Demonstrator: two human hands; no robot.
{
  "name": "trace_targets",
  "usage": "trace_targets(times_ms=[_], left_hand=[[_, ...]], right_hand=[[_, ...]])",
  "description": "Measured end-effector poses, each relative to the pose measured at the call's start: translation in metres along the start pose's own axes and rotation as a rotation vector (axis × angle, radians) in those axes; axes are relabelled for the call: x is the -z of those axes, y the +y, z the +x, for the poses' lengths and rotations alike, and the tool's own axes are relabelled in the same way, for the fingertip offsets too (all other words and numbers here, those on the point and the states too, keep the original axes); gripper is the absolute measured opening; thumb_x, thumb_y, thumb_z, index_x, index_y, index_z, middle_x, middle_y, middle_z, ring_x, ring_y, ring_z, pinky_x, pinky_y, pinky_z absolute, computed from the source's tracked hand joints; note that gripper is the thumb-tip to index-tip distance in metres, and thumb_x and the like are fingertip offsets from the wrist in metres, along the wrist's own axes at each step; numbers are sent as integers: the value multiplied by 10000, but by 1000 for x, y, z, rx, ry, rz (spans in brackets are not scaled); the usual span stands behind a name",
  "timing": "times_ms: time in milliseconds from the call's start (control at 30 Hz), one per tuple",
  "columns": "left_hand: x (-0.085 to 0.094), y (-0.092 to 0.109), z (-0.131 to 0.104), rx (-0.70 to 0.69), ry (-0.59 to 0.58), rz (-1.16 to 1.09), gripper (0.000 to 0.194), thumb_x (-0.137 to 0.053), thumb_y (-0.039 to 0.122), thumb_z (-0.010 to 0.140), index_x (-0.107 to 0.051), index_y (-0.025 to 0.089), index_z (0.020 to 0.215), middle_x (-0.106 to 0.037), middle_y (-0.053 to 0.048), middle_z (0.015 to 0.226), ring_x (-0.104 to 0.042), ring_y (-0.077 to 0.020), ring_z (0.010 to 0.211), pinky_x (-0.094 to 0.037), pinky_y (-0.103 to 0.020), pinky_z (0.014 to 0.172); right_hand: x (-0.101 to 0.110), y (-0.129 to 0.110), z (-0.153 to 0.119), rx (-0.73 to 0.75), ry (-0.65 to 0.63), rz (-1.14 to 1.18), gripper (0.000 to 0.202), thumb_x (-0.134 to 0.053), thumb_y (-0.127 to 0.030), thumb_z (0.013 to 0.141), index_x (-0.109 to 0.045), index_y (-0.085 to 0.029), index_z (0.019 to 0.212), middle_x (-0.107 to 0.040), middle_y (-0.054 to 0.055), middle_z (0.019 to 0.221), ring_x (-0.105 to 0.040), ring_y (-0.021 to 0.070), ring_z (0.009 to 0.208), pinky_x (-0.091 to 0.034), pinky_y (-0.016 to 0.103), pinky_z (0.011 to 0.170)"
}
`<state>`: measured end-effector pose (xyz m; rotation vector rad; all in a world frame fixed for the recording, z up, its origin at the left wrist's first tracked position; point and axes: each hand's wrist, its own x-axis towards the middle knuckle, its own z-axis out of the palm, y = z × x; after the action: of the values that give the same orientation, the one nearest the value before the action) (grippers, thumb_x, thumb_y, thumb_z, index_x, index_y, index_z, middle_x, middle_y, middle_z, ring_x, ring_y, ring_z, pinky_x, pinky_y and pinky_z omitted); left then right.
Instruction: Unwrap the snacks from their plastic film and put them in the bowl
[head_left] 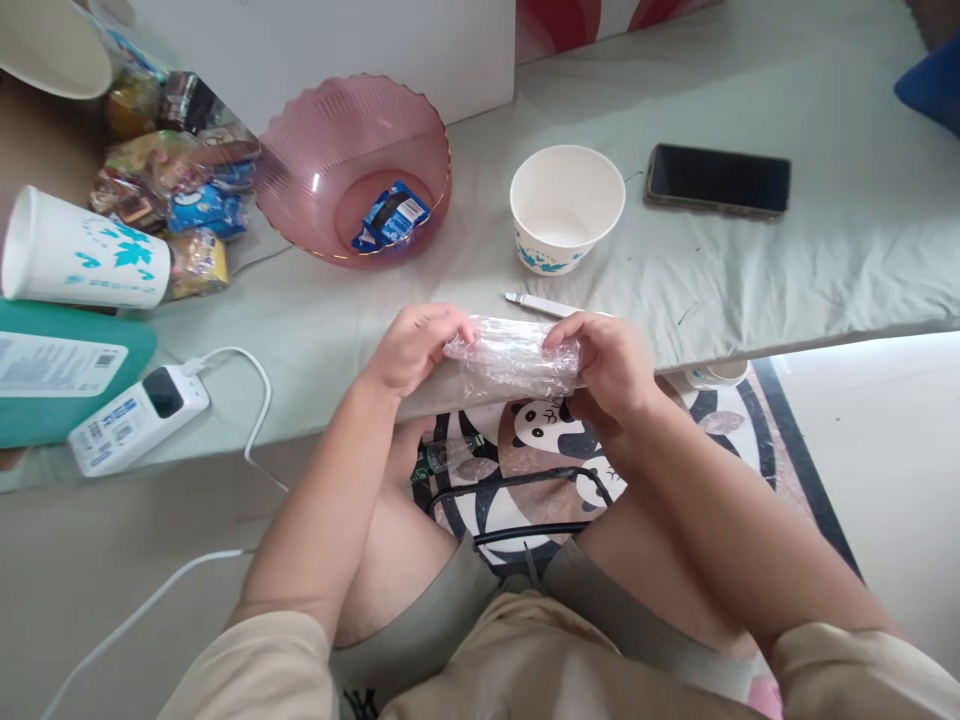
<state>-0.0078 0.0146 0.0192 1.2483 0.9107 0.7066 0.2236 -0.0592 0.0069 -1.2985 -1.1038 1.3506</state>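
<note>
A crinkled clear plastic wrapper (514,355) is stretched between my two hands, over the near edge of the cloth-covered table. My left hand (420,345) pinches its left end, and my right hand (607,360) grips its right end. Just beyond them lies a white pen-like tool (540,304), its right end close to my right hand. Farther back stands a white paper cup (566,205) with a blue leaf print. To its left, a pink ribbed bowl (352,165) holds blue packets (394,215).
A black phone (718,180) lies at the back right. On the left are wrapped snacks (180,170), a tipped paper cup (86,250), a green container (67,370) and a white power bank (139,418) with a cable (259,385). A white box (375,50) stands behind the bowl.
</note>
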Motion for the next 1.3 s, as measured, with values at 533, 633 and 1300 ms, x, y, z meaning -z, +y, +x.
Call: trace_targets(times_ms=[533,633,1300], left_hand=[[-6,-6,0,85,17,65,304,-797,345,722,-592,215,906,-693,10,763,-655,-136,593,-519,-243,522],[-8,-5,1,-64,83,123,351,-840,398,674,-589,214,836,-666,7,755,-616,-132,637,-499,-250,565],[-23,-1,-7,-13,-44,10,565,-933,422,605,-663,231,1063,-729,-26,921,-691,-189,815,-543,-288,709]], right_hand=[[-8,-10,-2,-58,-93,-67,292,-743,-369,784,-546,-222,940,-584,-44,733,-515,98,611,-394,252,570],[-11,-10,-1,-68,-79,-155,229,-724,-343,783,-554,-210,860,-581,-29,722,-508,103,608,-382,264,570],[-21,-5,-5,69,-138,-41,170,-611,-363,923,-529,-228,859,-493,-50,627,-409,88,528,-309,259,496]])
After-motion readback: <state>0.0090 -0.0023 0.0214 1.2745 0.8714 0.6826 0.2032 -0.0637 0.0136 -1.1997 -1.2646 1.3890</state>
